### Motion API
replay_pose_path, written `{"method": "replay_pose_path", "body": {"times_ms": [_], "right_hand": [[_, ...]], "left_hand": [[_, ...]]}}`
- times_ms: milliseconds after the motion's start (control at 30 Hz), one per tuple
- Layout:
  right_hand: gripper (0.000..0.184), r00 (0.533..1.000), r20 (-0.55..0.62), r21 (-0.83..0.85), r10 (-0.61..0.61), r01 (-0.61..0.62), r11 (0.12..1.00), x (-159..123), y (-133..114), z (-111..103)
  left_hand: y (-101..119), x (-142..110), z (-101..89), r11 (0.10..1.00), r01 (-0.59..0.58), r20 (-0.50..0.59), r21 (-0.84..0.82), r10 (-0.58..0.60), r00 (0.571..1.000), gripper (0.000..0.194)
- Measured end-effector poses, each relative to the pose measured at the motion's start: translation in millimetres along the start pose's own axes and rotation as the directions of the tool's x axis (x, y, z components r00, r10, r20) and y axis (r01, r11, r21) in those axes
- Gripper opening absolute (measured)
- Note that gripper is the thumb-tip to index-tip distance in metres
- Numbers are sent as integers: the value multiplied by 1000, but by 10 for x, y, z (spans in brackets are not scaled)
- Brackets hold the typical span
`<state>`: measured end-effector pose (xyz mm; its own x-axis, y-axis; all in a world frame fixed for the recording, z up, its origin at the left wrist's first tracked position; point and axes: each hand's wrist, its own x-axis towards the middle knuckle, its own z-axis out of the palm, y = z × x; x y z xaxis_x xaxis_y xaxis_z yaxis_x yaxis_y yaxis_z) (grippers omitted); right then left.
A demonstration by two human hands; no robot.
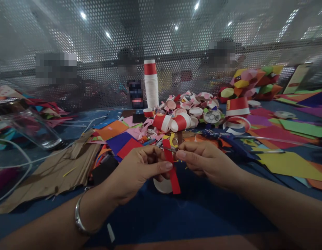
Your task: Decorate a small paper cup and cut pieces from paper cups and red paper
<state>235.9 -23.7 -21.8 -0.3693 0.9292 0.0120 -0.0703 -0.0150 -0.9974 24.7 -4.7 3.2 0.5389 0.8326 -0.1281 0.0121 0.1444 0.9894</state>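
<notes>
A narrow red paper strip point(175, 180) is pinched between the thumb and fingers of my left hand point(150, 163), its lower end hanging free. My right hand point(202, 158) is closed on a thin metal tool point(171, 149), whose tip crosses the upper part of the strip. The fingers cover most of that tool, so I cannot tell its exact kind. On the blue table point(140, 215), beneath the strip, lies a pale round disc point(161, 186), partly hidden by the strip and my left fingers.
Beyond my hands stand a tall stack of paper cups point(151, 88) and a heap of cut cup pieces point(189, 107). Cardboard point(54, 173) and a glass jar point(38, 128) lie left. To the right are a blue glue gun point(236, 144) and coloured paper sheets point(288, 166).
</notes>
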Motion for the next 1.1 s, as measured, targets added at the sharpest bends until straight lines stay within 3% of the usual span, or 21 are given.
{"method": "replay_pose_path", "body": {"times_ms": [233,500,667,900,1000,1100], "right_hand": [[39,999,0,-88,-45,45,995,-7,9,14],[40,997,-61,-58,-42,39,998,-15,-27,19],[43,996,-73,-79,-48,43,996,-18,-53,0],[42,999,-51,-113,13,-19,993,-17,-12,-28],[44,999,-39,-102,38,-42,994,-13,-16,-22],[46,998,-38,-79,49,-52,996,-6,-28,-18]], "left_hand": [[-44,10,49,990,28,-50,-141,-35,998,18],[-18,39,0,991,-32,-115,-132,17,993,12],[14,65,-120,990,-135,-200,-28,127,971,11],[64,53,-218,915,-227,-228,333,312,922,25],[100,32,-193,923,-229,-220,309,304,927,37],[127,16,-172,918,-287,-238,274,354,905,43]]}}
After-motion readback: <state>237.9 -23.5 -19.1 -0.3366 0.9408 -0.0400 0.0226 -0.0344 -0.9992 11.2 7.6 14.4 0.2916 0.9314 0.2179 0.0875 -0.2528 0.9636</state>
